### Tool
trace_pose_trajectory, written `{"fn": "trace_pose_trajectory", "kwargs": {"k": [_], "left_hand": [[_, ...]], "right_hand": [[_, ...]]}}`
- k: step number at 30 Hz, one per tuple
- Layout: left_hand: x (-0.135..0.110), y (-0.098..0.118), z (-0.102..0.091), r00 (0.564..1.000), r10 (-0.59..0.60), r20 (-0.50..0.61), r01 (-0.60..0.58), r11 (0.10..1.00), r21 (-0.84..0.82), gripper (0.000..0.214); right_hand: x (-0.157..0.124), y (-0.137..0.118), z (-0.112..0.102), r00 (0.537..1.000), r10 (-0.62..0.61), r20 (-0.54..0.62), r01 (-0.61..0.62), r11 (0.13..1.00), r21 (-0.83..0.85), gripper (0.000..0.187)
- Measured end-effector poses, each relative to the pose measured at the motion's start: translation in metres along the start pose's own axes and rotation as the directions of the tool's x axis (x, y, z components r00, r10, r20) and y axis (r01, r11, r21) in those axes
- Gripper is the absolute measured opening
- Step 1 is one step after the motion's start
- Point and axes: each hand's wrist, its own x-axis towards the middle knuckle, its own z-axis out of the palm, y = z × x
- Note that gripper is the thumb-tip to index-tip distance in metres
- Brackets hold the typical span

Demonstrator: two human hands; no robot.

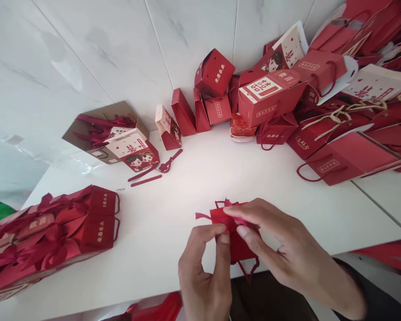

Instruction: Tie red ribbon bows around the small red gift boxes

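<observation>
A small red gift box [239, 248] with dark red cord handles rests near the front edge of the white table, under both hands. Red ribbon [203, 216] lies across its top, one tail sticking out to the left. My left hand [205, 272] pinches the ribbon between thumb and forefinger at the box's left side. From the right, my right hand [287, 249] grips a loop of the same ribbon, thumb and fingers together over the box top. Fingers partly cover the knot area.
At left stand finished-looking red boxes with bows [100, 214]. A cardboard box [102, 113] of ribbons sits at the back, loose ribbon strips [146, 180] before it. Many red boxes [270, 98] pile along the tiled wall and right side.
</observation>
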Motion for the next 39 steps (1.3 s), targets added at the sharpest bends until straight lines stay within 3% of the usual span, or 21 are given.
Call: {"fn": "trace_pose_trajectory", "kwargs": {"k": [3,6,11,17,22,26,32,35,39], "left_hand": [[0.006,0.004,-0.003,0.994,0.047,0.097,-0.050,0.998,0.034,0.006],[0.008,0.007,-0.004,0.998,-0.019,0.066,0.013,0.995,0.095,0.012],[0.008,0.007,-0.003,0.975,-0.050,0.218,0.026,0.993,0.112,0.006],[0.007,0.004,-0.002,0.991,-0.133,0.029,0.135,0.987,-0.083,0.013],[0.004,0.002,-0.001,0.994,-0.106,-0.027,0.102,0.985,-0.137,0.014],[0.003,0.003,0.000,0.997,-0.043,-0.063,0.033,0.989,-0.142,0.016],[0.011,0.003,-0.005,0.993,0.017,-0.118,-0.019,1.000,-0.009,0.033],[0.013,-0.003,-0.009,0.996,0.069,-0.052,-0.062,0.989,0.132,0.032],[0.014,-0.010,-0.010,0.968,0.148,0.202,-0.195,0.952,0.236,0.035]], "right_hand": [[0.004,0.000,-0.003,0.998,-0.024,0.057,0.024,1.000,-0.006,0.027],[0.001,0.003,-0.006,0.999,0.021,0.030,-0.020,0.999,-0.035,0.021],[-0.004,0.010,-0.007,0.998,-0.026,-0.064,0.017,0.989,-0.144,0.010],[-0.004,0.008,-0.007,0.994,0.015,-0.104,-0.038,0.974,-0.225,0.023],[-0.002,0.002,-0.004,0.999,0.026,0.021,-0.022,0.984,-0.179,0.026],[0.000,0.000,0.003,0.994,0.030,0.107,-0.020,0.995,-0.100,0.014],[0.001,0.003,0.003,0.994,0.054,0.097,-0.042,0.992,-0.115,0.012],[0.001,0.001,0.002,0.993,0.081,0.090,-0.071,0.992,-0.106,0.011],[0.002,-0.002,0.000,0.987,0.138,0.077,-0.133,0.989,-0.060,0.013]]}}
